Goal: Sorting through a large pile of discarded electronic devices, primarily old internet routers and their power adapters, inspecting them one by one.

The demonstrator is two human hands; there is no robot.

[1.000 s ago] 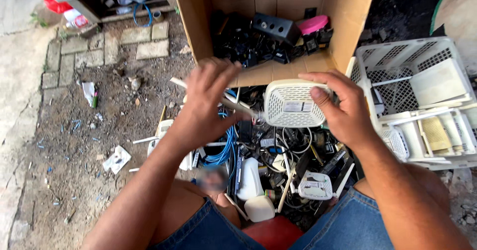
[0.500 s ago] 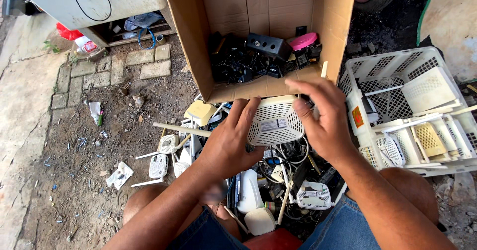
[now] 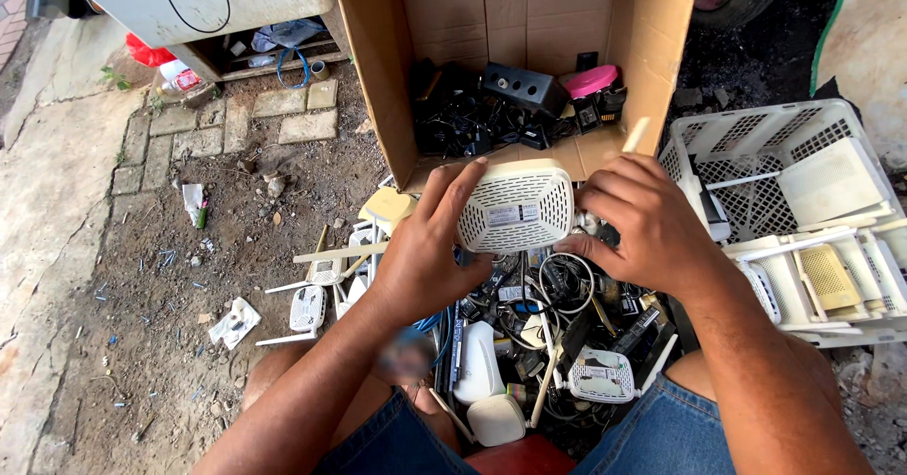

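Our hands hold a white router (image 3: pixel 518 206) between them, just above the pile at our knees: the left hand (image 3: pixel 427 248) is closed on its left edge, fingers curled over the top, and the right hand (image 3: pixel 642 220) grips its right end, fingers bent around the side. The router's vented underside with its label faces up at us, and it sits in the air in front of the near flap of the box.

Behind it we see the largest thing, a cardboard box (image 3: pixel 642 50) tipped open towards us, with black adapters (image 3: pixel 472 116), a black case (image 3: pixel 524 88) and a pink gadget (image 3: pixel 590 80) lying inside. To our right stands a white plastic crate (image 3: pixel 756 126) holding flat white and yellowed router shells. Below our hands lies a heap of cables (image 3: pixel 548 296) and small white devices, among them a small vented router (image 3: pixel 600 376) near our right knee. To the left the dirt ground (image 3: pixel 142 277) carries white antennas (image 3: pixel 326 253), scraps and paving stones (image 3: pixel 246 121).
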